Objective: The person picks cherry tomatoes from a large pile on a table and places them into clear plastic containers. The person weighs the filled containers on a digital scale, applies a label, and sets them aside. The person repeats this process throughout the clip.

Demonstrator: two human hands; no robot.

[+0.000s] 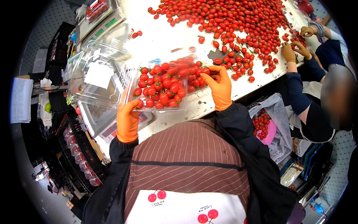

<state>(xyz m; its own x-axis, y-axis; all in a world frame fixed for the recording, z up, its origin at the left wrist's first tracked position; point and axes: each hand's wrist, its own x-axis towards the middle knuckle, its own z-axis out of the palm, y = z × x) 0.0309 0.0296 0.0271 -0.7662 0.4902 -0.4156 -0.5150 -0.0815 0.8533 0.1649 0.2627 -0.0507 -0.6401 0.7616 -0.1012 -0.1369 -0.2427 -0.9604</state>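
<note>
My left hand (pixel 128 120), in an orange glove, grips the near left corner of a clear plastic clamshell container (pixel 170 109). Its tray is heaped with cherry tomatoes (pixel 163 84); its lid (pixel 98 70) stands folded open to the left with a white label on it. My right hand (pixel 219 85), also orange-gloved, is just right of the tray, thumb and forefinger curled together by some tomatoes. Whether it pinches one cannot be told. Beyond, a large pile of loose cherry tomatoes (pixel 223 16) covers the white table (pixel 156 33).
A weighing scale (pixel 109 123) sits under the lid; another scale (pixel 103 28) stands at the back left. Co-workers' gloved hands (pixel 288 53) are among tomatoes at right. A plastic-lined bin (pixel 272 112) holds tomatoes beside the table. Crates of packed tubs (pixel 81 156) stand lower left.
</note>
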